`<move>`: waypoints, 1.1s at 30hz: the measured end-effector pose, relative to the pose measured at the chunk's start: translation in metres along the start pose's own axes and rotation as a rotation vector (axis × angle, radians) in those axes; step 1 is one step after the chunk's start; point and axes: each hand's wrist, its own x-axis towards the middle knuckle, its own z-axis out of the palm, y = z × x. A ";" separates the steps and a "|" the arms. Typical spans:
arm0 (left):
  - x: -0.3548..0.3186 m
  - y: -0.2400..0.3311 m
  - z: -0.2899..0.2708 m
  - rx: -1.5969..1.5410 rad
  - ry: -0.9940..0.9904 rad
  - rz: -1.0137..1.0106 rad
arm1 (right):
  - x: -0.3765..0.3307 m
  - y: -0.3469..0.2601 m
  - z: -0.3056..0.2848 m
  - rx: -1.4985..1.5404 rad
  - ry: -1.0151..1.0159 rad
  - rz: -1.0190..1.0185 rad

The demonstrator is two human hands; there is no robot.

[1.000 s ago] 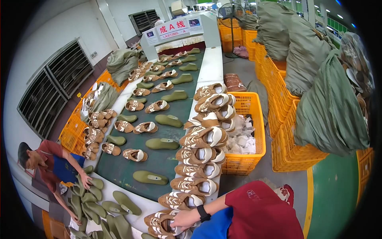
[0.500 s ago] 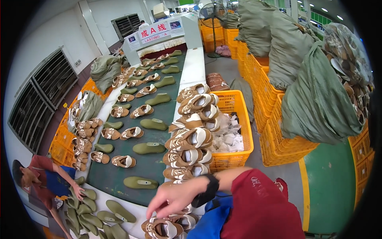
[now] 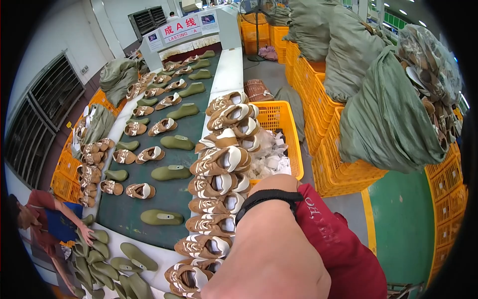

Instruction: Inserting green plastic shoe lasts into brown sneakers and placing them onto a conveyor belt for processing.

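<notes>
My right hand [image 3: 266,266] fills the lower middle, close to the camera, with a black wristband [image 3: 271,198] at the wrist. Its fingers are hidden below the lower edge, and whether they hold anything does not show. Just left of it, brown-and-white shoes [image 3: 186,278] stand at the near end of a row along the white ledge. The row [image 3: 219,159] runs away from me beside the green conveyor belt [image 3: 119,214]. A green shoe last [image 3: 162,217] lies on the belt near this end. My left hand is out of view.
At the lower left, a co-worker's hand [image 3: 85,234] reaches over a pile of green lasts [image 3: 102,269]. A yellow crate [image 3: 294,149] of white wrappings stands right of the row. Stacked yellow crates [image 3: 343,174] bear large green sacks [image 3: 393,119] farther right.
My right hand has drawn back from above the nearest shoes toward the camera, and its fingers have left view. The whole view has shifted, moving the scene left and slightly up.
</notes>
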 end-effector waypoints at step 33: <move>0.042 0.040 0.005 -0.068 -0.085 -0.047 | 0.065 0.168 -0.034 -0.299 -0.129 0.230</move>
